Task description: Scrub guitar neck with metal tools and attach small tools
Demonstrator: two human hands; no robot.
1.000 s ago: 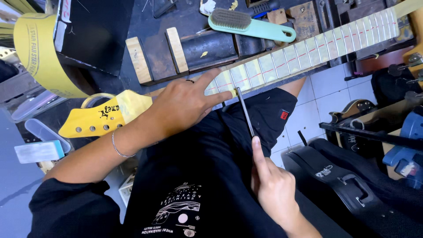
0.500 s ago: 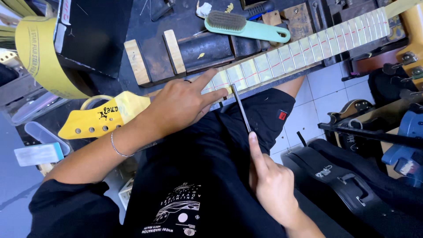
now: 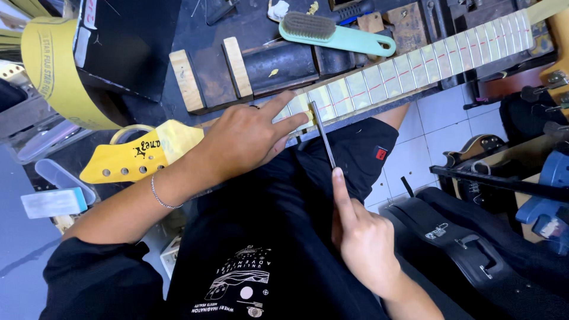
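Now, listed left to right:

Headstock: yellow headstock (image 3: 133,160) sits at your left, unmoved across the last second.
Left hand: your left hand (image 3: 249,139) stays pressed flat on the guitar neck (image 3: 415,62), fingers spread beside the file's tip; it grips nothing, only pins the neck down.
File: thin metal file (image 3: 323,139) lies across the fretboard near the headstock end; its tip has crept slightly along the fret since a second ago, so you are judged to be mid-stroke.
Right hand: your right hand (image 3: 361,237) is closed on the file's handle end, forefinger extended along it.
Brush: mint-handled brush (image 3: 335,34) rests beyond the neck, untouched.
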